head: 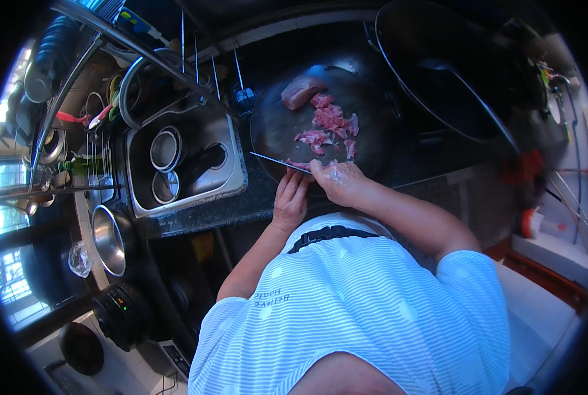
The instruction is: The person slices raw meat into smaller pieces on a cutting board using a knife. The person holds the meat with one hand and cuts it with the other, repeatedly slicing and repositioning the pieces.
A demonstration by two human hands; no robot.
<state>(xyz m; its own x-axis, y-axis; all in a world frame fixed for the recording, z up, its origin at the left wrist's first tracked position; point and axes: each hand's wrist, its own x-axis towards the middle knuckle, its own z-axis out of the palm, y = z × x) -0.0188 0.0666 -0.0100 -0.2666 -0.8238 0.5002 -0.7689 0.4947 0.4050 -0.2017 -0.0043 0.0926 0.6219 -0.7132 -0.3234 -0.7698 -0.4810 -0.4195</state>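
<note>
A round dark chopping board [284, 133] lies on the counter in front of me. On it rest a larger chunk of raw meat [302, 92] and several cut pieces of raw meat [331, 118]. My right hand [341, 182] is closed on a knife at the board's near edge; the thin blade [279, 161] points left. My left hand [291, 197] is just beside and below the blade, its fingertips partly hidden under it. A strip of meat [299, 165] lies along the blade. Whether my left fingers grip any meat is hidden.
Left of the board is a steel sink [195, 197] with metal bowls [165, 149] inside. A large wok [397, 74] with a metal-handled utensil [481, 101] stands at the right. A metal rack [140, 47] reaches over the sink. A steel basin [109, 240] is further left.
</note>
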